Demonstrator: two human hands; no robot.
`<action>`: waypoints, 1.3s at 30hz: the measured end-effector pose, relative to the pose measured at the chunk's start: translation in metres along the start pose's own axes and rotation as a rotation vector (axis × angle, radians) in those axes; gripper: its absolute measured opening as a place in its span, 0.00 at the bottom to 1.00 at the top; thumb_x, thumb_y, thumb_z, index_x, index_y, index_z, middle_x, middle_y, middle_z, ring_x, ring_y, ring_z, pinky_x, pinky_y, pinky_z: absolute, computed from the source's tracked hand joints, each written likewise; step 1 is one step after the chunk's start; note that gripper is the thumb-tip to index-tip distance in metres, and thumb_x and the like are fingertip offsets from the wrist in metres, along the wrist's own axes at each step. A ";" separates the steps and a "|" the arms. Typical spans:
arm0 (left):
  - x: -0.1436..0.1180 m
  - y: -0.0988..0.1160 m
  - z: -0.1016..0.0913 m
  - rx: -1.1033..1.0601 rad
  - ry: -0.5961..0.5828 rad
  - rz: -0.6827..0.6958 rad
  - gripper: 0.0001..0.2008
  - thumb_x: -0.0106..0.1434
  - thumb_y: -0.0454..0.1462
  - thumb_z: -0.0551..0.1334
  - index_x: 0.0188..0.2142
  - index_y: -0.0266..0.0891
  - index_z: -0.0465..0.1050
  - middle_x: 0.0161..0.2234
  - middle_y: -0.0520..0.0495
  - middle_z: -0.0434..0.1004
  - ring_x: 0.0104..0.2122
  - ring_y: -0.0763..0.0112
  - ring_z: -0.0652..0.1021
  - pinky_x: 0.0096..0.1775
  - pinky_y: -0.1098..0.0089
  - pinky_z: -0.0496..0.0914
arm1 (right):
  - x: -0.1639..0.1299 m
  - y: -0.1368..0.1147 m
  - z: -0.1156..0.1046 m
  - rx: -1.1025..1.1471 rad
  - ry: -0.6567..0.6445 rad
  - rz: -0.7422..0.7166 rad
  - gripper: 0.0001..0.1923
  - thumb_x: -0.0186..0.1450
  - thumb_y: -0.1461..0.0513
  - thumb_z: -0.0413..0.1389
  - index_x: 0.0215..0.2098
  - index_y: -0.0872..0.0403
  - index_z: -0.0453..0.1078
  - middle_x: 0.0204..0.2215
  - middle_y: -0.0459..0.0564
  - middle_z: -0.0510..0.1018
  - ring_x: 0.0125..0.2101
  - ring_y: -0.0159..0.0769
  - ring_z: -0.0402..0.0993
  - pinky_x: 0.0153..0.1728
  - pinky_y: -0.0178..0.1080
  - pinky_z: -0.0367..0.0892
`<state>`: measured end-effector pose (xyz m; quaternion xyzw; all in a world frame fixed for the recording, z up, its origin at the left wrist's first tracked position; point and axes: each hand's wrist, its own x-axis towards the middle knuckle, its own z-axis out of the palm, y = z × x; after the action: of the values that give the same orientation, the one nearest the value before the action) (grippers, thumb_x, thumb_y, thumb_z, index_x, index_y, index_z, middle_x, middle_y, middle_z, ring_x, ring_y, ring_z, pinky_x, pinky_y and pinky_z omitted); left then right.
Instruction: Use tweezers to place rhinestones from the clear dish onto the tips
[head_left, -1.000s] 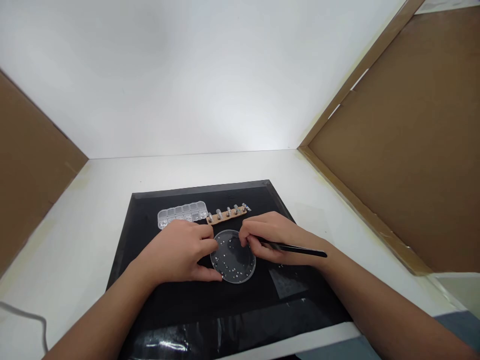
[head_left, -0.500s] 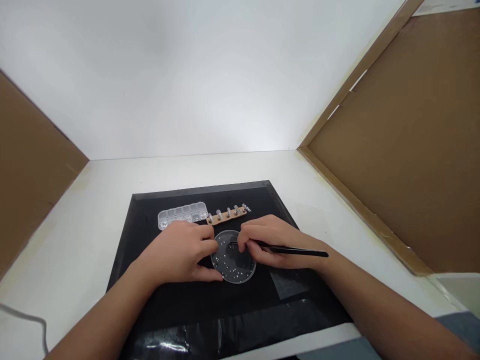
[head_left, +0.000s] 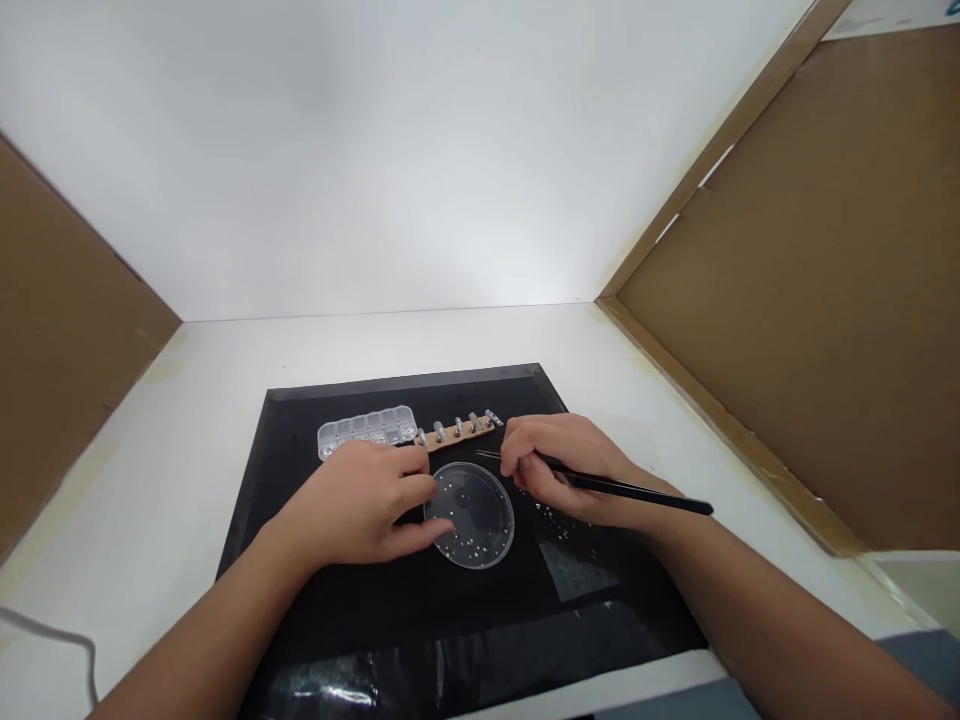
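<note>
My left hand (head_left: 360,505) rests on the black mat (head_left: 315,600) and pinches the left rim of a clear round dish (head_left: 480,520) that holds several small silvery beads. My right hand (head_left: 566,470) grips long black tweezers (head_left: 622,487), with the tips pointing left just above the dish's far edge, near a tan strip (head_left: 457,432) carrying several small metal pieces. I cannot tell whether the tips hold a bead.
A clear compartment box (head_left: 365,429) lies at the mat's far left. A clear plastic sheet (head_left: 577,565) with loose beads lies right of the dish. Brown cardboard walls (head_left: 810,300) stand on both sides, a white wall behind. A grey cable (head_left: 52,635) runs at the near left.
My right hand has lifted out of the dish and moved right and away, bringing the tweezer tips toward the tan strip. My left hand stays on the dish rim.
</note>
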<state>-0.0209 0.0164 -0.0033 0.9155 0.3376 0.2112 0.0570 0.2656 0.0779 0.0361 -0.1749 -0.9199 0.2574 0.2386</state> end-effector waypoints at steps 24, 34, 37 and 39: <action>0.002 0.003 -0.004 0.072 -0.052 0.012 0.20 0.74 0.46 0.57 0.27 0.40 0.73 0.24 0.50 0.74 0.23 0.69 0.72 0.25 0.65 0.57 | 0.016 -0.004 0.024 -0.152 0.093 0.056 0.10 0.73 0.69 0.49 0.43 0.53 0.71 0.32 0.45 0.74 0.25 0.26 0.64 0.26 0.31 0.58; 0.001 0.002 -0.004 0.063 -0.082 -0.011 0.20 0.73 0.48 0.57 0.28 0.40 0.73 0.25 0.50 0.75 0.24 0.68 0.74 0.25 0.65 0.57 | 0.016 0.004 0.027 -0.189 0.056 0.035 0.10 0.72 0.69 0.50 0.44 0.53 0.72 0.33 0.44 0.73 0.25 0.28 0.64 0.27 0.32 0.59; 0.001 0.001 -0.003 0.057 -0.090 -0.017 0.21 0.73 0.50 0.58 0.28 0.40 0.73 0.25 0.50 0.75 0.24 0.68 0.75 0.25 0.65 0.56 | 0.016 0.005 0.027 -0.208 0.046 0.024 0.10 0.72 0.69 0.51 0.46 0.52 0.71 0.33 0.44 0.73 0.26 0.27 0.64 0.27 0.31 0.59; 0.001 0.001 -0.003 0.057 -0.097 -0.020 0.22 0.72 0.52 0.59 0.28 0.40 0.73 0.25 0.50 0.75 0.24 0.68 0.75 0.25 0.65 0.56 | 0.016 0.004 0.027 -0.226 0.043 0.031 0.11 0.71 0.70 0.51 0.46 0.52 0.71 0.33 0.43 0.72 0.24 0.26 0.62 0.27 0.31 0.58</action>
<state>-0.0212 0.0162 -0.0002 0.9224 0.3496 0.1565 0.0494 0.2392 0.0777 0.0192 -0.2205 -0.9349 0.1517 0.2330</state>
